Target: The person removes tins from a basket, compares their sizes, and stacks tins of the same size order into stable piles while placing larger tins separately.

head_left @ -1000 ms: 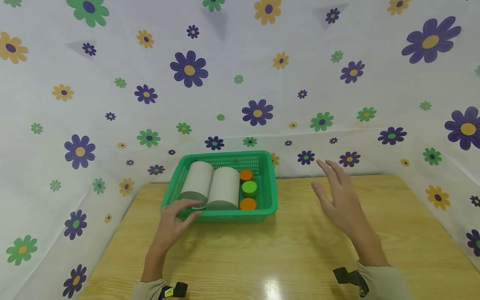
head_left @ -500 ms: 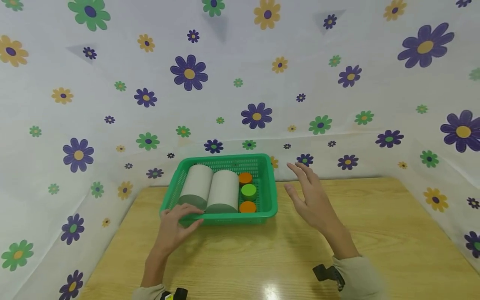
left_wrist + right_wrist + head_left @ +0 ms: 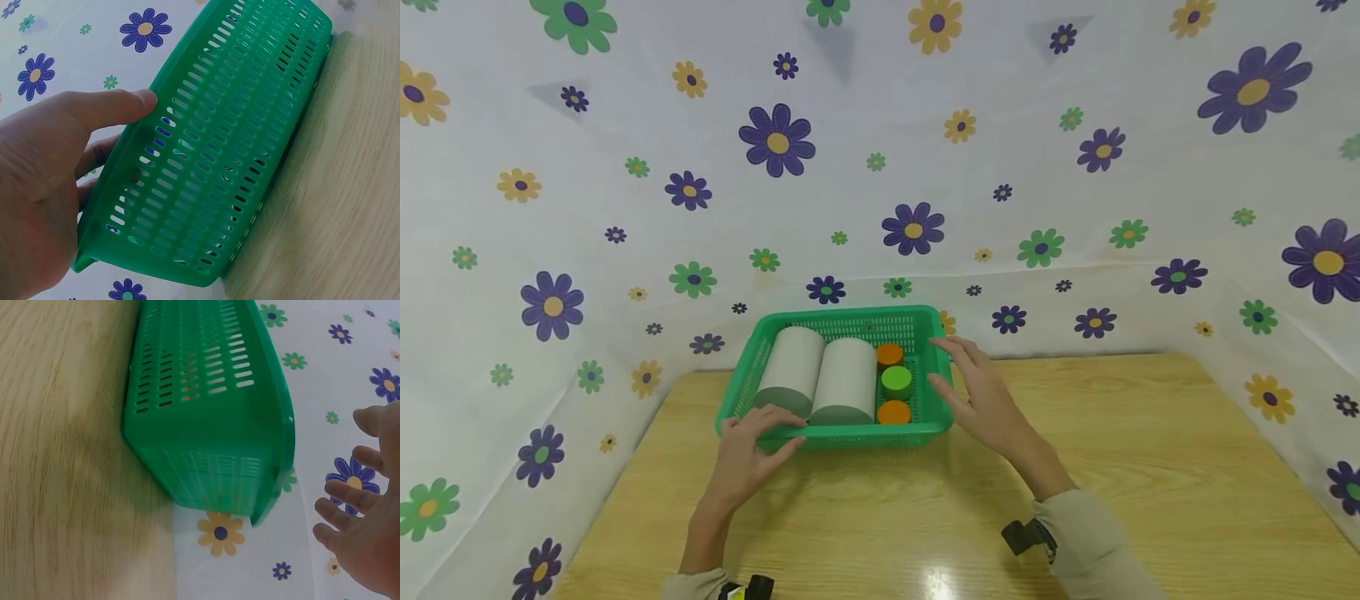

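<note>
A green plastic basket (image 3: 865,432) with slotted walls stands on the table. My left hand (image 3: 745,454) grips its front rim near the left corner; the left wrist view has the thumb (image 3: 147,100) outside the wall and other fingers partly hidden behind it. In the head view my right hand (image 3: 992,408) reaches over the basket's right rim with fingers spread. Seen from the right wrist, that hand (image 3: 369,519) is apart from the basket. Two white cylinders (image 3: 792,367) lie side by side inside. Beside them are two small orange-topped round pieces (image 3: 890,355) and a green one (image 3: 897,382).
The wooden table (image 3: 1150,450) extends right of the basket and in front of it. A white cloth (image 3: 1150,183) with printed flowers hangs close behind the basket and along both sides.
My right hand has moved left, from well right of the basket to its right rim. The left hand has settled on the front rim. The basket's contents have stayed put.
</note>
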Demonstrator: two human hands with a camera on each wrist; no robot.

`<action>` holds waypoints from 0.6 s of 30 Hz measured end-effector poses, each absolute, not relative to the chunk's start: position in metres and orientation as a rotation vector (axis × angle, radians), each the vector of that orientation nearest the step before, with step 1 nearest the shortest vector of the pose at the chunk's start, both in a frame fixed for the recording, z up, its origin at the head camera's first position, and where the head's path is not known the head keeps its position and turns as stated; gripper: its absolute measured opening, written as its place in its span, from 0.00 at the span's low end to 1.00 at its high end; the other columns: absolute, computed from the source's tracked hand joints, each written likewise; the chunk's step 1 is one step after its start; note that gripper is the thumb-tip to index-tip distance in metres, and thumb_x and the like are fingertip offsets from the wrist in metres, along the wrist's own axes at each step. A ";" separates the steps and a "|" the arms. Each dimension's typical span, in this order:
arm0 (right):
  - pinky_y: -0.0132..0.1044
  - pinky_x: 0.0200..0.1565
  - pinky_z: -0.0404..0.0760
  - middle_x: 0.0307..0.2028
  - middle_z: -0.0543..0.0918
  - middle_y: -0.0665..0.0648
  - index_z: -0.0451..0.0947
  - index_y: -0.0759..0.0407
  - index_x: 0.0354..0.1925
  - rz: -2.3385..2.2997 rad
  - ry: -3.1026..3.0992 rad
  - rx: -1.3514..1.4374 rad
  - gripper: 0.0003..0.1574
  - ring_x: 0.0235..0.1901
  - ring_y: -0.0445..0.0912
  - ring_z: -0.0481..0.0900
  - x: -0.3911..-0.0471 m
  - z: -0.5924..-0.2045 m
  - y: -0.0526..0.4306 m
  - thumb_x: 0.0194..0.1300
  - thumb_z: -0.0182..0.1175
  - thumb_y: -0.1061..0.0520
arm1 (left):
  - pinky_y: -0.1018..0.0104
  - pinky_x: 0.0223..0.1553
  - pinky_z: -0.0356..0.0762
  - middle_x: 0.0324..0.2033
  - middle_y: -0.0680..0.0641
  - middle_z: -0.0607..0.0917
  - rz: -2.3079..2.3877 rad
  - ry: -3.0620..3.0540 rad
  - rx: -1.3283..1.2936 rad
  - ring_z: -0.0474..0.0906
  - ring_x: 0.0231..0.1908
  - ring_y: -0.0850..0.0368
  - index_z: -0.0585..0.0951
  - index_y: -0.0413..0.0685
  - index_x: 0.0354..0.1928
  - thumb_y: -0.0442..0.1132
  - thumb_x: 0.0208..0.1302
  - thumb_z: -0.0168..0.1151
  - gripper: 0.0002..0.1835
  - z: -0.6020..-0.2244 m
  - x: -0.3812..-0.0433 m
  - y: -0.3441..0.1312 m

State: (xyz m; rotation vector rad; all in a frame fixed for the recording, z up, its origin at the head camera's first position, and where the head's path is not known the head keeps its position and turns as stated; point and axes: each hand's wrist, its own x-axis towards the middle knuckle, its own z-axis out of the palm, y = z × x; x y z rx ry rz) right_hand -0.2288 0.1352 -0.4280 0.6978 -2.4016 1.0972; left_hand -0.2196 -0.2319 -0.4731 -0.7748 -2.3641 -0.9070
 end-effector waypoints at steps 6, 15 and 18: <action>0.57 0.68 0.65 0.71 0.69 0.59 0.64 0.56 0.74 1.114 -2.445 0.792 0.37 0.71 0.56 0.66 -0.241 -0.430 0.118 0.73 0.65 0.52 | 0.50 0.42 0.50 0.38 0.60 0.87 -0.919 -2.346 -0.779 0.81 0.42 0.56 0.88 0.54 0.41 0.37 0.56 0.78 0.11 -0.472 -0.220 -0.233; 0.54 0.65 0.70 0.66 0.74 0.63 0.70 0.63 0.69 1.118 -2.441 0.865 0.36 0.67 0.57 0.72 -0.252 -0.445 0.099 0.68 0.69 0.56 | 0.50 0.43 0.49 0.39 0.62 0.86 -0.981 -2.366 -0.756 0.80 0.43 0.58 0.88 0.55 0.41 0.35 0.55 0.79 0.12 -0.472 -0.219 -0.231; 0.52 0.65 0.72 0.65 0.75 0.60 0.72 0.61 0.68 1.092 -2.461 0.860 0.34 0.66 0.55 0.73 -0.255 -0.449 0.095 0.67 0.70 0.57 | 0.50 0.43 0.48 0.39 0.62 0.86 -0.985 -2.362 -0.752 0.80 0.43 0.58 0.88 0.56 0.41 0.35 0.55 0.79 0.13 -0.472 -0.220 -0.232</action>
